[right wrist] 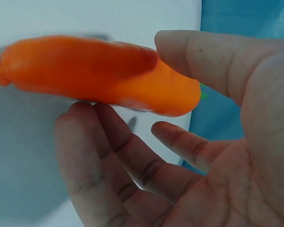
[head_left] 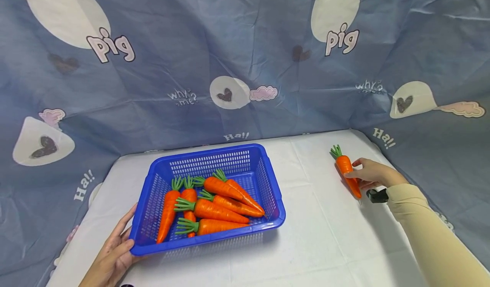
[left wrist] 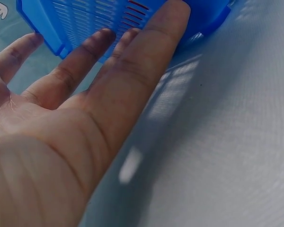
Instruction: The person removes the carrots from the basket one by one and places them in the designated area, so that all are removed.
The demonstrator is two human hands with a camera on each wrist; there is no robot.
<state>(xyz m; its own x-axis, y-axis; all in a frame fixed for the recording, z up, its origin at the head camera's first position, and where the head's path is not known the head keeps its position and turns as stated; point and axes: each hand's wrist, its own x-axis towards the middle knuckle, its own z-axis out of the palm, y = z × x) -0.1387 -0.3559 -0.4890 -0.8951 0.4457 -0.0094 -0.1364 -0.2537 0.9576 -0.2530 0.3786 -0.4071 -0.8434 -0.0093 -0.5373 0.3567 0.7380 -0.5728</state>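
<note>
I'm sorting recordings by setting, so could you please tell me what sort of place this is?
Probably a makeshift indoor tabletop set-up: a printed blue cloth hangs as a backdrop behind a white-covered table, on which stands a blue plastic basket of carrots.

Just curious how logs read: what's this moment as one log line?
left hand: touches blue basket | right hand: pinches lone carrot right of basket | basket: seven carrots visible inside
</note>
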